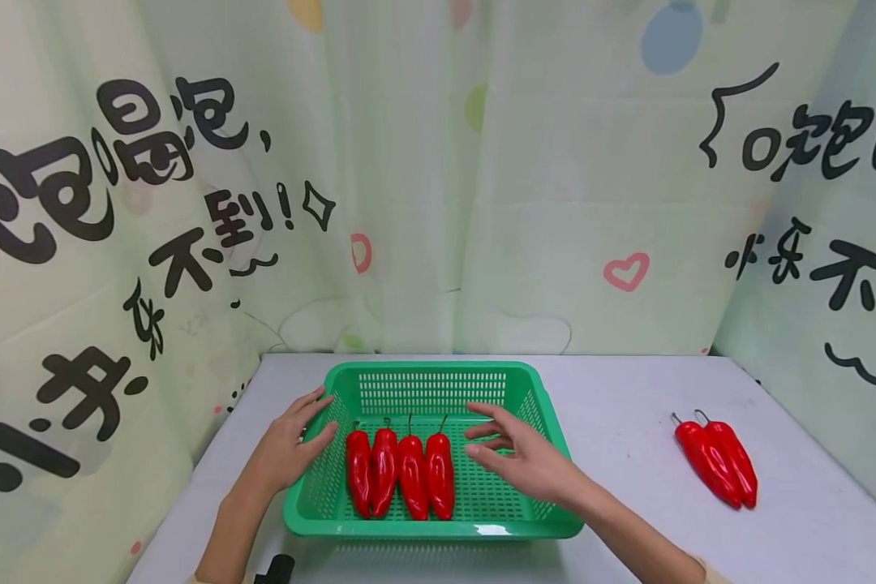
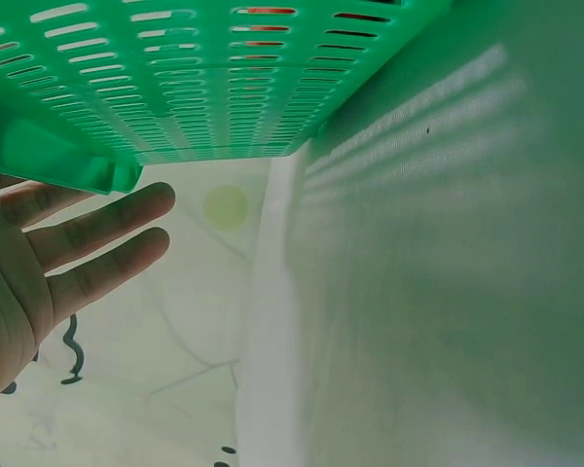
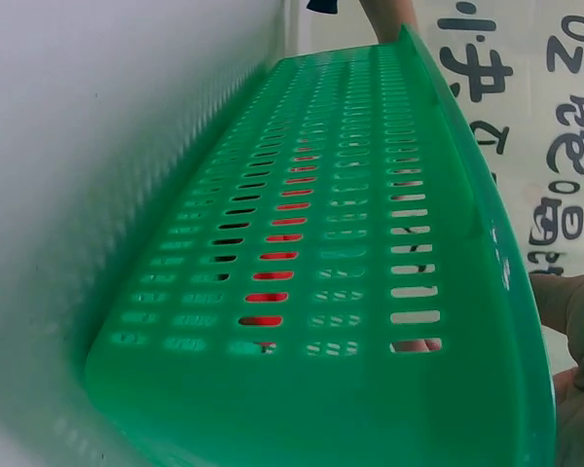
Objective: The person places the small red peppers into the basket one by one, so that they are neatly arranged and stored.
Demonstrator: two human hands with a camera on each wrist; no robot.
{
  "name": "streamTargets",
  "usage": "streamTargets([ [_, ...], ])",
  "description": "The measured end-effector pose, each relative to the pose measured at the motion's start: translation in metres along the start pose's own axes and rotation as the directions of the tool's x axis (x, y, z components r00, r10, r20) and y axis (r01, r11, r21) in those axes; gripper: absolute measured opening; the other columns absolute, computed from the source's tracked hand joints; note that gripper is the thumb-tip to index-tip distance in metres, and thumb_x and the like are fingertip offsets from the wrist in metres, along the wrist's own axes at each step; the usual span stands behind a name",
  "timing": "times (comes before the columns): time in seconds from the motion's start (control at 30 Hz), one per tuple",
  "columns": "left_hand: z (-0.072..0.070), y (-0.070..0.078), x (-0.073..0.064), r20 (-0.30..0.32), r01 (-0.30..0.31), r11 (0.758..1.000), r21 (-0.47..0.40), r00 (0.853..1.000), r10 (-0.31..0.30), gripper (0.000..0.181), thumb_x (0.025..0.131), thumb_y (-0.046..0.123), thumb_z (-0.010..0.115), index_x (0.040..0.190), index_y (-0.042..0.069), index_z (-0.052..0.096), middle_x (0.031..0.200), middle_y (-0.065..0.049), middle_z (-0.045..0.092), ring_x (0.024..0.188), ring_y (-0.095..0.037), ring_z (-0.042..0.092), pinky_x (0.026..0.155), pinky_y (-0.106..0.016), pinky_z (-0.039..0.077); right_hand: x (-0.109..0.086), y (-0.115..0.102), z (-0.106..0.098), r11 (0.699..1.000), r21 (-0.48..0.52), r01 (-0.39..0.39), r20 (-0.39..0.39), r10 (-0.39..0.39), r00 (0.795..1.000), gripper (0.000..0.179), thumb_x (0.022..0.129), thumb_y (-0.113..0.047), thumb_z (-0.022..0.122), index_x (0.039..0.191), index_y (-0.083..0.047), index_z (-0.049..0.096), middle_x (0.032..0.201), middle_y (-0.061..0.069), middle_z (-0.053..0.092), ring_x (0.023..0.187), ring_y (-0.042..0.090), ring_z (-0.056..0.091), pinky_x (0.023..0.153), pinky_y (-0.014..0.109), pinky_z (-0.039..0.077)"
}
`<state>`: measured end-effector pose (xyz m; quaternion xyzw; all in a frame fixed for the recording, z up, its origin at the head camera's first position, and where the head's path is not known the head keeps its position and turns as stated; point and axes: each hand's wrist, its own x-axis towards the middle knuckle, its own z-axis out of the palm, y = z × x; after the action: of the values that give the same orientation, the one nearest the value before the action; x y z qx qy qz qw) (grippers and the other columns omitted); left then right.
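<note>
A green plastic basket (image 1: 474, 530) with slotted walls stands on the table. Inside it, several long red chili peppers (image 1: 412, 477) lie side by side, their stems toward the far wall. My left hand (image 1: 288, 446) is at the basket's left rim with fingers spread; in the left wrist view its fingers (image 2: 107, 229) extend straight beside the green wall. Over the right half of the basket, my right hand (image 1: 518, 454) hovers with fingers loosely extended, just right of the rightmost pepper, and holds nothing. The right wrist view shows the near wall (image 3: 302, 243) with red showing through its slots.
Two more red chili peppers (image 1: 719, 462) lie together on the white table (image 1: 628, 405), to the right of the basket. A pale curtain (image 1: 409, 162) with black lettering hangs behind and on both sides. A small black object (image 1: 276, 569) shows by the left forearm.
</note>
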<state>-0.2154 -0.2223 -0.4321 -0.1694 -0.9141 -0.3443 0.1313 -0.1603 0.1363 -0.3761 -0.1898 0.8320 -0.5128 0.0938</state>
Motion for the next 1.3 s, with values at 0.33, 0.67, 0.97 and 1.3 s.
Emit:
streamTargets([
  [0.33, 0.0, 0.001, 0.0, 0.0, 0.005, 1.0, -0.002, 1.0, -0.005, 0.051, 0.1, 0.028, 0.064, 0.143, 0.002, 0.058, 0.155, -0.018, 0.047, 0.14, -0.045, 0.045, 0.105, -0.065, 0.045, -0.006, 0.004, -0.009, 1.0, -0.001, -0.015, -0.01, 0.015, 1.0, 0.064, 0.102, -0.03, 0.065, 0.156, -0.01, 0.038, 0.138, 0.013, 0.06, 0.122, 0.033, 0.062, 0.095, 0.039, 0.058],
  [0.67, -0.001, 0.002, 0.001, 0.004, 0.005, 1.0, 0.0, 1.0, -0.005, 0.051, 0.1, 0.029, 0.064, 0.144, 0.002, 0.058, 0.155, -0.018, 0.047, 0.14, -0.045, 0.045, 0.105, -0.065, 0.045, -0.013, 0.006, -0.017, 1.0, 0.01, -0.028, -0.037, 0.028, 0.999, 0.064, 0.101, -0.032, 0.065, 0.155, -0.011, 0.039, 0.14, 0.014, 0.059, 0.123, 0.033, 0.061, 0.091, 0.035, 0.059],
  [0.97, -0.001, 0.001, 0.001, 0.004, -0.001, 1.0, 0.003, 1.0, 0.001, 0.05, 0.1, 0.027, 0.064, 0.143, 0.002, 0.058, 0.155, -0.019, 0.047, 0.14, -0.045, 0.045, 0.106, -0.065, 0.044, -0.017, 0.01, -0.027, 1.0, 0.015, -0.013, -0.077, 0.014, 0.997, 0.066, 0.101, -0.03, 0.065, 0.156, -0.008, 0.036, 0.139, 0.018, 0.059, 0.123, 0.036, 0.062, 0.088, 0.033, 0.06],
  [1.3, 0.0, -0.001, 0.0, 0.002, 0.0, 1.0, 0.0, 1.0, 0.0, 0.051, 0.1, 0.028, 0.064, 0.143, 0.002, 0.058, 0.155, -0.018, 0.047, 0.14, -0.045, 0.045, 0.105, -0.065, 0.045, -0.024, 0.013, -0.046, 1.0, 0.014, 0.001, -0.15, 0.001, 0.989, 0.064, 0.102, -0.028, 0.065, 0.156, -0.009, 0.037, 0.141, 0.019, 0.058, 0.116, 0.029, 0.067, 0.09, 0.031, 0.059],
])
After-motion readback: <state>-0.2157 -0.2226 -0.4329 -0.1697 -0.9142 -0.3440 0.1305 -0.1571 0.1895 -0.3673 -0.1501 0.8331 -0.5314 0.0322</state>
